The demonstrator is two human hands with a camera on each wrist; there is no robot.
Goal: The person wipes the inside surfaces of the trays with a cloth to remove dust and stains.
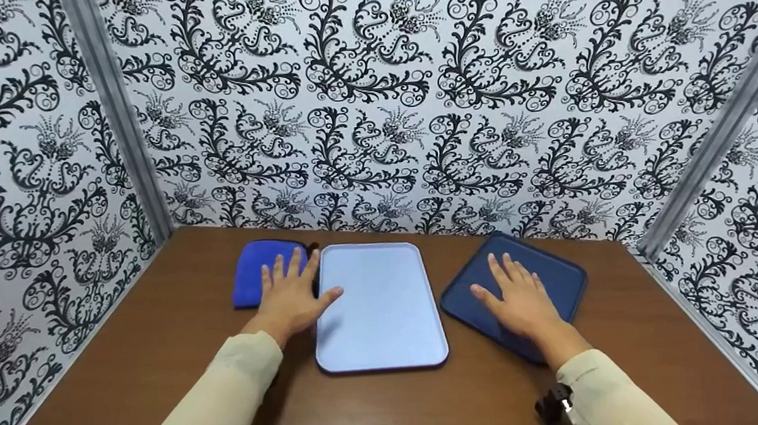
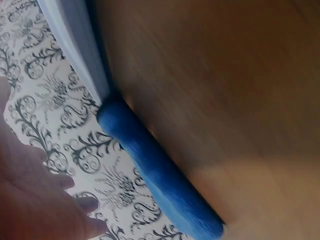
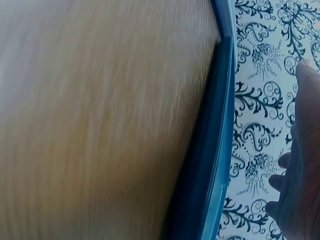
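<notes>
My left hand (image 1: 290,300), fingers spread, hovers palm down between a blue cloth pouch (image 1: 250,275) and a pale blue tray (image 1: 379,306); its thumb overlaps the tray's left edge in the head view. Over a dark blue tray (image 1: 557,280) turned at an angle, my right hand (image 1: 522,299) is held with straight fingers. Neither hand holds anything. In the left wrist view the pouch (image 2: 150,165) lies on the table, the left fingers (image 2: 60,180) off to the side. The right wrist view has the dark tray's rim (image 3: 210,150) beside the right hand (image 3: 302,165).
Everything lies on a brown wooden table (image 1: 393,411). Patterned panels (image 1: 371,106) close off the back and both sides, joined by grey corner posts (image 1: 122,117). A small black device (image 1: 552,406) is at the right wrist.
</notes>
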